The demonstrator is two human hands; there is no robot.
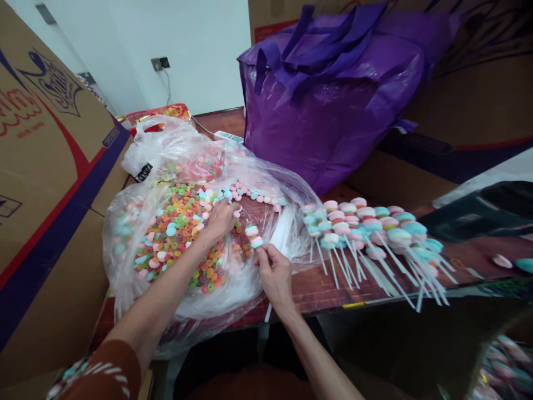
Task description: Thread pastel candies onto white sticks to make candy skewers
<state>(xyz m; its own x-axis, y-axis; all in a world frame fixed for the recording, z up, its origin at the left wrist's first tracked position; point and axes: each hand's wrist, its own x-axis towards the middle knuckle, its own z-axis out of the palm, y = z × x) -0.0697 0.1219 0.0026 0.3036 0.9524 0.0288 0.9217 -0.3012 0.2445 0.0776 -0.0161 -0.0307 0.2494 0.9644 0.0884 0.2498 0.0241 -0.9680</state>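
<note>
My right hand [275, 276] pinches a white stick [268, 312] near its top. Threaded on that stick is a candy skewer [254, 235] of gummy rings and pastel pink, white and blue pieces. My left hand [222, 220] is over the loose candy in an open clear plastic bag [125, 266], fingers curled together beside a pink piece; what they hold is partly hidden. Colourful gummy rings [183, 205] fill the bag's left side, with pink and blue candies [235, 190] along the back. A bundle of bare white sticks [280, 230] lies right of the skewer.
Several finished candy skewers [375, 228] lie piled on the wooden table [320, 291] to the right. A purple bag [325, 116] stands behind. Cardboard boxes [54, 183] flank the left, and a power strip [229, 136] lies at the back. Two loose candies [502, 261] sit far right.
</note>
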